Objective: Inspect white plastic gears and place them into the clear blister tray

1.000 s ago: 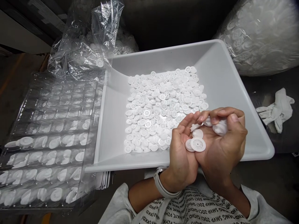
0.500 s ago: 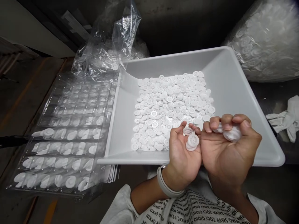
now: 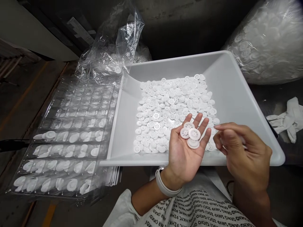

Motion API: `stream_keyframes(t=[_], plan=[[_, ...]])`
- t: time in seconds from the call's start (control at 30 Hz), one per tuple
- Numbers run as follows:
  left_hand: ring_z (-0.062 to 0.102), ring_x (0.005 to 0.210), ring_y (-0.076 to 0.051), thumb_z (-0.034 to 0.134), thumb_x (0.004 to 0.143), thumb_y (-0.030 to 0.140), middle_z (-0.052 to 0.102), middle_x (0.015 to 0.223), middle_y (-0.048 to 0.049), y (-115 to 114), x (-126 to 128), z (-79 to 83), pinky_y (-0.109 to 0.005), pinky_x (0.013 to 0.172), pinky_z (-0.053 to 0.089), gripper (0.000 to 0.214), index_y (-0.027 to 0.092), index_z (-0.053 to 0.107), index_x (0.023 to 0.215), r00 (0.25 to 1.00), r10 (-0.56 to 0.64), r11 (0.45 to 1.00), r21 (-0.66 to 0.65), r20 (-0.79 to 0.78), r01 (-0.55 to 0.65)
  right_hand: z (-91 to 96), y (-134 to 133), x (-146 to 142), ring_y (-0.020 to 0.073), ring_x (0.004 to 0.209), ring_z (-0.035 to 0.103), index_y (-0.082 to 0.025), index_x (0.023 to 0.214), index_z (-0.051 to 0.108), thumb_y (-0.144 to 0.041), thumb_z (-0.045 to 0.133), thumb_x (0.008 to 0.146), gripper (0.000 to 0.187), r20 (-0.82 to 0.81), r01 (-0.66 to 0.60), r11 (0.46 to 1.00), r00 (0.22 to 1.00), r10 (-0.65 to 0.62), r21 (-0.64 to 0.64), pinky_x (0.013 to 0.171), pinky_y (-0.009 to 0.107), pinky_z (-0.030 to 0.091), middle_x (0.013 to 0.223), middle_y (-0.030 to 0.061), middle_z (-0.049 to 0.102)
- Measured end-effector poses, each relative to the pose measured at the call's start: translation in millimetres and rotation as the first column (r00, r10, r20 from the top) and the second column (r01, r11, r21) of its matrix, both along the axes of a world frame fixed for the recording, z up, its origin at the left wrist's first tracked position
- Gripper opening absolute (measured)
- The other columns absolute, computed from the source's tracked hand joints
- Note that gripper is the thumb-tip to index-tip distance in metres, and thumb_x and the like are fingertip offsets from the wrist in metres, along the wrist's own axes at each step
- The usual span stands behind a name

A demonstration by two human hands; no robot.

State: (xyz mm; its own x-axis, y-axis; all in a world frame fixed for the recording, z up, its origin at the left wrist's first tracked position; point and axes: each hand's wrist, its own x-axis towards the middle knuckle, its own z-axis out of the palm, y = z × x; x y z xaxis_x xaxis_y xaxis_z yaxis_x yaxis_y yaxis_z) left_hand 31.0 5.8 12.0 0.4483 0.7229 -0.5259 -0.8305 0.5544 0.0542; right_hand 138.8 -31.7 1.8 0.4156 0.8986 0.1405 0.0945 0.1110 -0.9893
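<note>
Fig. 1 White plastic discs [image 3: 194,134] on open L hand [image 3: 183,154], over grey tray [image 3: 227,94]
L fingers spread, 4 discs loose on palm; R hand [image 3: 246,154] half-curled, approx. empty; more discs [image 3: 165,107] spread in tray

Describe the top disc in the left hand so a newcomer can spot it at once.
Find the white plastic tray with its pile of small white discs. Over it, the open left hand cups four discs on its palm. Yours is the holed disc at the group's right, overlapping the others.
</note>
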Motion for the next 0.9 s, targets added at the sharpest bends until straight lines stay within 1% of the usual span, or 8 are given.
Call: stream_keyframes(t=[0.07,0.13,0.2,0.37,0.57,0.7,0.77,0.9], plan=[[0.056,0.122,-0.019,0.046,0.090,0.029,0.057,0.134,-0.0066,-0.1,-1.3,0.2,-0.026,0.095,0.049,0.040,0.020,0.049,0.128,0.998,-0.057,0.997,0.052,0.007,0.056,0.0,-1.8,1.9,0.0099,0.066,0.050,-0.022,0.093,0.071,-0.023,0.066,0.085,0.009,0.200,-0.059,0.998,0.978,0.063,-0.025,0.059,0.026,0.037,0.076,0.0002,0.056],[0.055,0.124,-0.019,0.043,0.091,0.032,0.056,0.136,-0.0075,-0.2,-2.1,0.4,-0.025,0.095,0.048,0.043,0.020,0.046,0.132,0.996,-0.083,0.994,0.077,0.014,0.082,-0.3,-2.9,2.9,0.0095,0.068,0.050,-0.023,0.096,0.070,-0.024,0.069,0.083,0.013,0.390,-0.119,0.992,0.912,0.126,-0.042,0.063,0.025,0.039,0.079,-0.0008,0.057],[0.053,0.125,-0.019,0.042,0.092,0.034,0.055,0.137,-0.0085,-0.3,-2.1,0.6,-0.027,0.101,0.045,0.045,0.020,0.043,0.134,0.995,-0.093,0.992,0.089,0.024,0.090,-1.0,-3.2,3.5,0.0086,0.066,0.049,-0.025,0.100,0.068,-0.026,0.072,0.081,0.019,0.504,-0.132,0.990,0.852,0.143,-0.059,0.063,0.025,0.040,0.078,-0.0024,0.055],[0.050,0.129,-0.021,0.041,0.093,0.038,0.053,0.139,-0.0096,-0.2,-1.7,0.2,-0.033,0.110,0.037,0.049,0.019,0.040,0.138,0.995,-0.094,0.989,0.117,0.025,0.090,-2.1,-2.3,3.5,0.0078,0.066,0.048,-0.025,0.101,0.067,-0.025,0.073,0.080,0.022,0.515,-0.098,0.989,0.846,0.142,-0.111,0.062,0.025,0.040,0.080,-0.0034,0.055],[0.050,0.129,-0.021,0.044,0.092,0.036,0.053,0.140,-0.0100,-0.2,-2.0,-1.7,-0.033,0.111,0.035,0.046,0.021,0.041,0.136,0.996,-0.094,0.988,0.122,-0.006,0.094,-2.5,-3.8,2.2,0.0076,0.064,0.046,-0.023,0.101,0.067,-0.022,0.069,0.083,0.018,0.571,-0.043,0.996,0.817,0.081,-0.079,0.062,0.025,0.039,0.076,-0.0030,0.052],[0.051,0.127,-0.022,0.044,0.092,0.034,0.056,0.135,-0.0108,-0.9,-0.9,-3.0,-0.035,0.111,0.035,0.038,0.021,0.047,0.128,0.995,-0.096,0.985,0.143,0.002,0.095,-1.9,-3.9,4.8,0.0081,0.068,0.051,-0.027,0.106,0.066,-0.026,0.071,0.082,0.024,0.513,-0.088,0.985,0.844,0.154,-0.151,0.064,0.024,0.042,0.081,-0.0035,0.057],[0.053,0.125,-0.022,0.043,0.092,0.032,0.060,0.130,-0.0096,-0.6,-0.4,-4.2,-0.034,0.110,0.035,0.031,0.021,0.052,0.120,0.994,-0.112,0.983,0.145,0.003,0.110,-0.9,-3.7,6.1,0.0081,0.070,0.053,-0.028,0.102,0.067,-0.026,0.071,0.081,0.022,0.513,-0.105,0.980,0.840,0.178,-0.168,0.065,0.024,0.043,0.083,-0.0037,0.059],[0.055,0.123,-0.021,0.042,0.092,0.029,0.062,0.127,-0.0069,1.1,-0.8,-6.6,-0.033,0.109,0.036,0.024,0.023,0.054,0.112,0.989,-0.146,0.982,0.118,0.009,0.144,-0.7,-6.4,8.8,0.0064,0.065,0.050,-0.022,0.096,0.066,-0.012,0.068,0.082,0.018,0.585,-0.131,0.989,0.798,0.143,-0.062,0.060,0.023,0.041,0.077,-0.0031,0.056]])
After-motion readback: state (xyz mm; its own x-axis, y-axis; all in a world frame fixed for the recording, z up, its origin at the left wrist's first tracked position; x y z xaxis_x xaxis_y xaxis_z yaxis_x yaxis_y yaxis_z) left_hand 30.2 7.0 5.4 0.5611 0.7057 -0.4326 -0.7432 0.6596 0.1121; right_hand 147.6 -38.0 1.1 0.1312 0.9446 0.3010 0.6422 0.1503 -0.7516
